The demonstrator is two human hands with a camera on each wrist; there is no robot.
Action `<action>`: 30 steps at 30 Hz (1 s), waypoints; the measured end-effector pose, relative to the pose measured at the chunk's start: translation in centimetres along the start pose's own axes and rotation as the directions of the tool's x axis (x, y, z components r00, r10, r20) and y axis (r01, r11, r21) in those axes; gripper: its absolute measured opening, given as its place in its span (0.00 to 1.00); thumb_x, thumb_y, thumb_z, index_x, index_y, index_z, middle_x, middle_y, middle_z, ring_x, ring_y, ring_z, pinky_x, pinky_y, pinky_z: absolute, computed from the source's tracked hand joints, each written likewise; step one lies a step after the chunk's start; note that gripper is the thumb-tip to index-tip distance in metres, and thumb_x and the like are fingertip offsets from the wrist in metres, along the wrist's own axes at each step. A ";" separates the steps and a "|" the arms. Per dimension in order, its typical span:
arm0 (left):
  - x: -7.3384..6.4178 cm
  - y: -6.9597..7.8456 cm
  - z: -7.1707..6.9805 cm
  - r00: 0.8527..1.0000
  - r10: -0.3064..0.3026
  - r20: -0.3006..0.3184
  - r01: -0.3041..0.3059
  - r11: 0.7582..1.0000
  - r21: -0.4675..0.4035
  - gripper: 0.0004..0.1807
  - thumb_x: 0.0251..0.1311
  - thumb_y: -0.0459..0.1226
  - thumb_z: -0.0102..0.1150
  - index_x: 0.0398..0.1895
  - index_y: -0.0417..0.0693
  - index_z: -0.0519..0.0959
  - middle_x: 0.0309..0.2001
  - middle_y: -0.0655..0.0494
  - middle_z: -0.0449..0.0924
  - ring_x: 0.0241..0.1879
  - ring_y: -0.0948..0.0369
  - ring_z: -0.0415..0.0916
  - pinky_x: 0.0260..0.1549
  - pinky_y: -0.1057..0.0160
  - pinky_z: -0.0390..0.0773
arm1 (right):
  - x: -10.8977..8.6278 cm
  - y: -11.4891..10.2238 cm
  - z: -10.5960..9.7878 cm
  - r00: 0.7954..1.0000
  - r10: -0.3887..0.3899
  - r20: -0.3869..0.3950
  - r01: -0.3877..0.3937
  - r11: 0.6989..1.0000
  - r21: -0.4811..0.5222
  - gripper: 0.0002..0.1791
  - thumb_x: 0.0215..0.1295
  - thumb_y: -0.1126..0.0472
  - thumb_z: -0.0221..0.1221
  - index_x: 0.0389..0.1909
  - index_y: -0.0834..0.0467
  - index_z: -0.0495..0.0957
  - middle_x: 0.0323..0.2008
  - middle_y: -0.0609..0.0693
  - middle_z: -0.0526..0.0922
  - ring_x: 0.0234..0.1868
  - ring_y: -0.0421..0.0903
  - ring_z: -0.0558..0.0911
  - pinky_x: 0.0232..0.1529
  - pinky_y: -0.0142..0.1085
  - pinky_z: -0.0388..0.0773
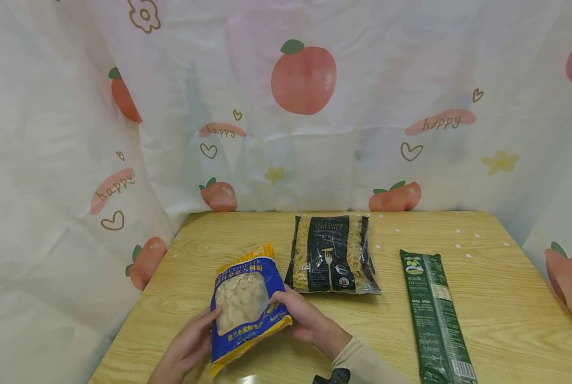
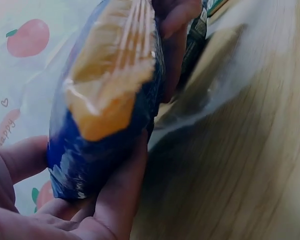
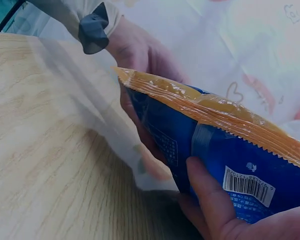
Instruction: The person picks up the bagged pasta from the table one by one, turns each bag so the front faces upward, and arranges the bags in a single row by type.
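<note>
Both hands hold a blue and yellow bag of orecchiette pasta (image 1: 242,298), tilted above the table's near left part. Its clear window shows pale round pasta. My left hand (image 1: 190,338) grips the left edge, thumb on the front; in the left wrist view the fingers (image 2: 122,195) wrap the bag's side. On the opposite edge my right hand (image 1: 305,314) grips with the thumb in front. The right wrist view shows those fingers (image 3: 212,195) against the blue back, beside a barcode, under the crimped yellow seam (image 3: 215,115).
A black and clear bag of penne (image 1: 329,256) lies behind the held bag, toward the table's back. At the right lies a long green spaghetti packet (image 1: 436,320). Fruit-print cloth (image 1: 305,154) hangs behind and beside the wooden table (image 1: 497,298).
</note>
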State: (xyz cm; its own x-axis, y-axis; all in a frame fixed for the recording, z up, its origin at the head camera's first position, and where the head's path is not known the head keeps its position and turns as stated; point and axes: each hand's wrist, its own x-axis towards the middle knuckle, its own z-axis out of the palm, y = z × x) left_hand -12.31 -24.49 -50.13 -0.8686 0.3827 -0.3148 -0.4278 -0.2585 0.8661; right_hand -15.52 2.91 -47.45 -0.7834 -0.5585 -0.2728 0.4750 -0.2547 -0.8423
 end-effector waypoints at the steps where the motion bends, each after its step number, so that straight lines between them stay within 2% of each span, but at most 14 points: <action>1: 0.0 0.1 -0.1 1.000 0.003 -0.013 -0.003 1.000 0.021 0.13 0.83 0.44 0.40 0.55 0.65 0.78 0.49 0.68 0.86 0.50 0.68 0.83 0.53 0.65 0.83 | 0.0 0.1 0.0 1.000 -0.007 -0.003 0.007 1.000 0.002 0.43 0.67 0.62 0.51 0.82 0.52 0.46 0.51 0.53 0.83 0.45 0.44 0.86 0.44 0.37 0.85; 4: 0.1 0.3 -0.3 0.999 -0.002 -0.047 0.004 0.998 0.059 0.12 0.83 0.45 0.42 0.56 0.63 0.77 0.49 0.68 0.86 0.50 0.68 0.83 0.54 0.65 0.83 | 0.0 0.3 0.0 1.000 -0.029 -0.005 0.029 0.999 0.016 0.48 0.68 0.66 0.53 0.84 0.48 0.40 0.58 0.58 0.81 0.48 0.47 0.86 0.47 0.40 0.86; 7: 0.1 0.4 -0.4 0.998 -0.012 -0.062 0.017 0.996 0.085 0.15 0.83 0.46 0.42 0.64 0.57 0.73 0.50 0.68 0.85 0.51 0.67 0.83 0.55 0.63 0.82 | 0.1 0.6 0.0 0.999 -0.042 -0.006 0.043 0.999 0.018 0.52 0.66 0.70 0.55 0.84 0.45 0.37 0.61 0.62 0.78 0.50 0.49 0.86 0.51 0.45 0.86; 11: 0.2 0.7 -0.6 0.997 -0.012 -0.077 0.022 0.991 0.130 0.29 0.82 0.46 0.42 0.78 0.44 0.58 0.52 0.68 0.84 0.53 0.67 0.82 0.56 0.62 0.82 | 0.1 1.0 0.0 0.999 -0.048 -0.002 0.048 0.999 0.016 0.54 0.65 0.74 0.55 0.83 0.46 0.37 0.64 0.64 0.74 0.53 0.51 0.85 0.56 0.50 0.85; 15: 0.3 1.2 -0.6 0.994 -0.003 -0.108 0.022 0.986 0.167 0.39 0.81 0.48 0.46 0.82 0.36 0.46 0.53 0.66 0.83 0.53 0.66 0.81 0.55 0.61 0.83 | 0.2 1.3 0.1 0.998 -0.058 0.001 0.058 0.998 0.029 0.54 0.63 0.75 0.54 0.83 0.46 0.37 0.65 0.65 0.72 0.54 0.52 0.84 0.57 0.52 0.84; 22: 0.7 2.0 -0.7 0.991 -0.009 -0.134 0.035 0.980 0.195 0.41 0.81 0.49 0.46 0.82 0.35 0.45 0.51 0.65 0.83 0.52 0.66 0.82 0.53 0.61 0.84 | 0.6 1.5 0.2 0.997 -0.076 -0.002 0.076 0.996 0.049 0.56 0.62 0.77 0.53 0.84 0.46 0.35 0.68 0.66 0.69 0.54 0.52 0.83 0.57 0.53 0.84; 30: 1.8 2.8 -1.0 0.986 -0.013 -0.169 0.051 0.974 0.222 0.41 0.79 0.51 0.48 0.82 0.35 0.47 0.50 0.63 0.84 0.50 0.65 0.82 0.51 0.62 0.84 | 1.3 1.4 0.3 0.994 -0.103 -0.032 0.105 0.993 0.057 0.56 0.61 0.79 0.52 0.84 0.45 0.36 0.71 0.67 0.66 0.56 0.53 0.82 0.57 0.52 0.84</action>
State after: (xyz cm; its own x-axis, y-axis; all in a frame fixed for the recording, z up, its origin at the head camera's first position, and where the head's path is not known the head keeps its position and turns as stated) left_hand -15.30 -25.45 -48.70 -0.8928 0.2310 -0.3867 -0.4049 -0.0355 0.9137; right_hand -15.72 1.57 -48.84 -0.8406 -0.5037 -0.1994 0.4123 -0.3561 -0.8386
